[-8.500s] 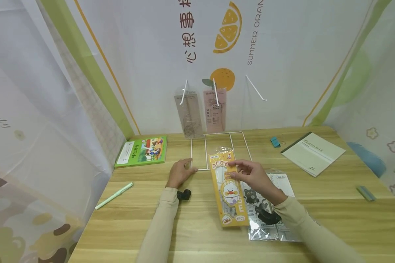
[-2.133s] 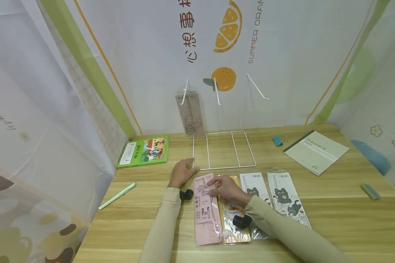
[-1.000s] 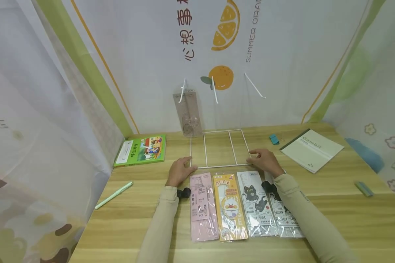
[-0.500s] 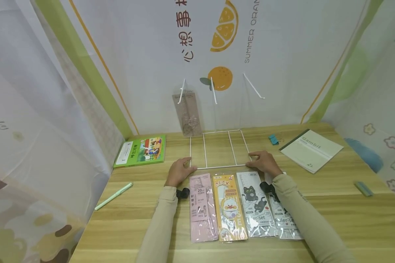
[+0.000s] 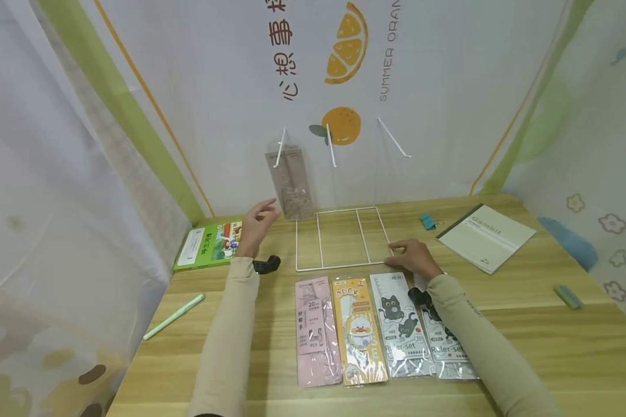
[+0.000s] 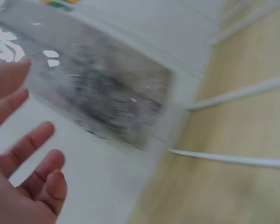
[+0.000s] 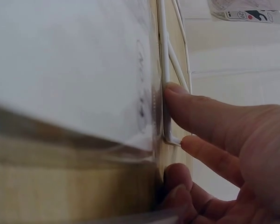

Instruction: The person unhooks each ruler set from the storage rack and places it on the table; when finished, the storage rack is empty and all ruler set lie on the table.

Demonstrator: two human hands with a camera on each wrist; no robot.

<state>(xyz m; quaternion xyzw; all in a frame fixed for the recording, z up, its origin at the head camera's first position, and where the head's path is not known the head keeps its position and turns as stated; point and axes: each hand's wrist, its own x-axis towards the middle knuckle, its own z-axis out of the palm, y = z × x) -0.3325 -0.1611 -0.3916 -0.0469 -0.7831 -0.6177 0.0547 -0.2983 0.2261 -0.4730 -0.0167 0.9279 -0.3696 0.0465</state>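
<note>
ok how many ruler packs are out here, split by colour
pink ruler pack: 1
yellow duck ruler pack: 1
grey cat ruler packs: 2
clear brownish ruler pack on the hook, which the left hand reaches toward: 1
total: 5

Pink pack, yellow duck pack, two clear packs with black cats, white wire rack, green book, mint pen.
</note>
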